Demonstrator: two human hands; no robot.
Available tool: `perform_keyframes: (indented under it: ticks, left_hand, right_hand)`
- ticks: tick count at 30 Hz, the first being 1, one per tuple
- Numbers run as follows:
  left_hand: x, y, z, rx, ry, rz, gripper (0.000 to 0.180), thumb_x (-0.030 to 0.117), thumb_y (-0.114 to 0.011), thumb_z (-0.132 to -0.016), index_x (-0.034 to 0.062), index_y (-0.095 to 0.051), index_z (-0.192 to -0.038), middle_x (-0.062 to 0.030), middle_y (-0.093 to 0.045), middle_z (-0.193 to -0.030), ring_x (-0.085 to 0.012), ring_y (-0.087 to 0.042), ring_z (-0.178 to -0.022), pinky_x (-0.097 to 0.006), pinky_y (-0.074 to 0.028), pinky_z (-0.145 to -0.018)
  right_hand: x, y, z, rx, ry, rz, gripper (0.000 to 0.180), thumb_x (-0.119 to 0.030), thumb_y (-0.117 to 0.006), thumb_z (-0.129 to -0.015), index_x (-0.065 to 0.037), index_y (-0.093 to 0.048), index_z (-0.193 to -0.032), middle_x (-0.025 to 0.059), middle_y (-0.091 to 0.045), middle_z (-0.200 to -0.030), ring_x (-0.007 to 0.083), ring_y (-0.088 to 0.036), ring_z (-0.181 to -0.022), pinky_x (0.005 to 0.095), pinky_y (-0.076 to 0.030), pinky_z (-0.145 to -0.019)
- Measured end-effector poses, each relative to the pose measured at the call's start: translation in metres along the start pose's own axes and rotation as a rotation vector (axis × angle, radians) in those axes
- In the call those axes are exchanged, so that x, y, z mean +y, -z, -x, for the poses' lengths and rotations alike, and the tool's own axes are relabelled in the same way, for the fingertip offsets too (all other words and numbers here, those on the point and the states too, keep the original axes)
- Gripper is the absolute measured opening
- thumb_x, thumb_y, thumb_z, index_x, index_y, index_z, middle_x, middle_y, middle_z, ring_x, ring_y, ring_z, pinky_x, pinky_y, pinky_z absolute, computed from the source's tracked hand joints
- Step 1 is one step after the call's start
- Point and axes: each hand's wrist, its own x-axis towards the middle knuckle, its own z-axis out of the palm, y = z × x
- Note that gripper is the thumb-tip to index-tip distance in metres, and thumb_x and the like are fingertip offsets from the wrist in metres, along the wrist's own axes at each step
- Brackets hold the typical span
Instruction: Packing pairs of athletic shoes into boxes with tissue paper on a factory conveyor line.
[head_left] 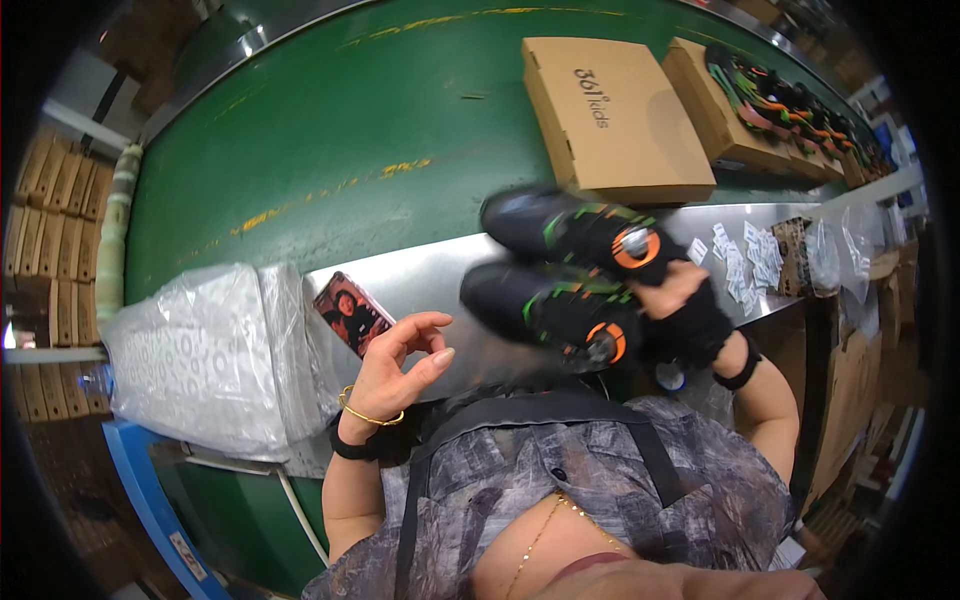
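While my right hand, in a black fingerless glove, is clamped on a pair of black shoes with green stripes and orange dials, my left hand is empty, fingers apart and curled, palm turned up. Both shoes lie side by side, toes pointing away from the right hand toward my left, held above the steel worktop. Just beyond the left hand's fingertips a phone lies flat on the worktop. Further to the left of that hand sits a stack of clear plastic bags. Beyond the right hand, on the green belt, rests a closed cardboard box. Small white tags lie on the worktop just right of the shoes.
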Motion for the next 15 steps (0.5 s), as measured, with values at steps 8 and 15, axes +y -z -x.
perform_keyframes:
  ticks: [8, 15]
  left_hand:
    - [0.014, -0.026, -0.04, -0.18, -0.088, -0.229, 0.033, 0.014, -0.062, -0.076, -0.0021, -0.051, -0.103, -0.0023, -0.052, -0.067, -0.0086, -0.049, -0.063, -0.023, -0.043, -0.062]
    - [0.013, -0.025, -0.087, -0.195, -0.114, -0.353, 0.036, 0.023, -0.064, -0.075, -0.0013, -0.053, -0.099, -0.006, -0.054, -0.072, -0.0107, -0.052, -0.061, -0.023, -0.044, -0.057]
  right_hand:
    - [0.028, 0.022, 0.004, -0.477, -0.178, -0.258, 0.014, -0.018, -0.062, -0.065, -0.006, -0.058, -0.058, 0.0103, -0.055, -0.056, 0.0251, -0.056, -0.056, 0.0348, -0.045, -0.052]
    - [0.129, -0.033, -0.013, -0.261, -0.197, 0.557, 0.064, -0.025, -0.071, -0.055, -0.009, -0.048, -0.113, 0.0112, -0.046, -0.118, 0.0287, -0.048, -0.091, 0.0371, -0.044, -0.074]
